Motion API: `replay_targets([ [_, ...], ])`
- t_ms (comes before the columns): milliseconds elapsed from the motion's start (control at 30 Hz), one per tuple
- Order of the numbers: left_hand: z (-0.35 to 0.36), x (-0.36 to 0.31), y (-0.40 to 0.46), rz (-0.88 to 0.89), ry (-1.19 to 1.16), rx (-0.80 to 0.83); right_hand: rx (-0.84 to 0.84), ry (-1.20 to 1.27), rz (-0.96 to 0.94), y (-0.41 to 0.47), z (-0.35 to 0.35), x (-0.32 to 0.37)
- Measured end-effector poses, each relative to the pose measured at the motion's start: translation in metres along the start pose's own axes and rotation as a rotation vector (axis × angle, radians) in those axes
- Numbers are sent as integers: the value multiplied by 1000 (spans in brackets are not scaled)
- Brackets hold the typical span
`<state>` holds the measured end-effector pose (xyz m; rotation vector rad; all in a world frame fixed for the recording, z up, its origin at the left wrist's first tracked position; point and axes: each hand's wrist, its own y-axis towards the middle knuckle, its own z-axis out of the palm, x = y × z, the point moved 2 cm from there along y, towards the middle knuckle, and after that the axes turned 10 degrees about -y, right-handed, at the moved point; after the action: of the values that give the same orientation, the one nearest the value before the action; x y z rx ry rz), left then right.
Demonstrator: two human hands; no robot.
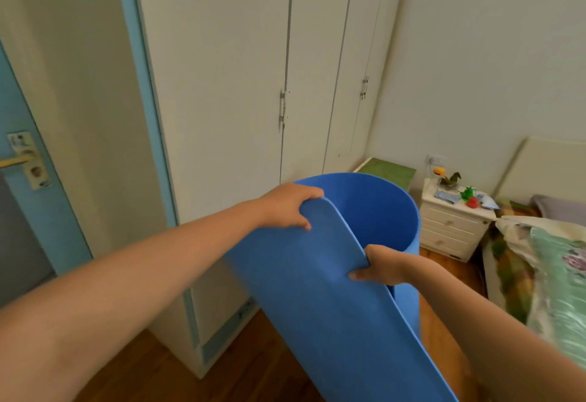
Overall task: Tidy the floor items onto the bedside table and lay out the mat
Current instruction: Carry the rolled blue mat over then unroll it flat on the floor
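Outstretched, left hand (287, 206) and right hand (380, 265) each pinch the blue mat (317, 290) (loosely rolled, upright).

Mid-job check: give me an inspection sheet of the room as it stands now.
Surface: wooden floor, bare where visible.
Job's things: blue mat loosely rolled, held upright; bedside table carries small items, including a red one and a green one.
Clutter: green-topped box beside the wardrobe.
Grippers: left hand and right hand both grip the mat's outer edge.
Cables: plug in wall socket.
Surroundings: bed at right, door at left.
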<state>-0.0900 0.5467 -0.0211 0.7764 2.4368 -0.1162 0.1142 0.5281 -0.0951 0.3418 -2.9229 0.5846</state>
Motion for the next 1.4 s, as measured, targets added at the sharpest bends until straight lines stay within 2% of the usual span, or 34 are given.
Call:
replay_targets([
  [267, 23, -77, -63, 81, -233, -116, -50, -291, 85, -119, -23, -2],
  [467, 26, -81, -116, 53, -377, -169, -47, -448, 96, -169, -32, 32],
  [567, 38, -56, -155, -18, -367, -142, -8, -545, 57, -173, -11, 67],
  [800, 85, 42, -257, -269, -70, 35, 115, -727, -142, -137, 101, 159],
  [933, 111, 71, -300, -322, -2, 98, 180, -742, -225, -128, 162, 190],
  [1133, 129, 101, -341, -440, 238, 42, 178, -652, -299, -132, 222, 224],
  [1267, 135, 124, -365, -573, 373, 13, 181, -496, -387, -137, 239, 243],
  [1400, 146, 136, -382, -682, 528, 144, 234, -388, -479, -134, 246, 241],
])
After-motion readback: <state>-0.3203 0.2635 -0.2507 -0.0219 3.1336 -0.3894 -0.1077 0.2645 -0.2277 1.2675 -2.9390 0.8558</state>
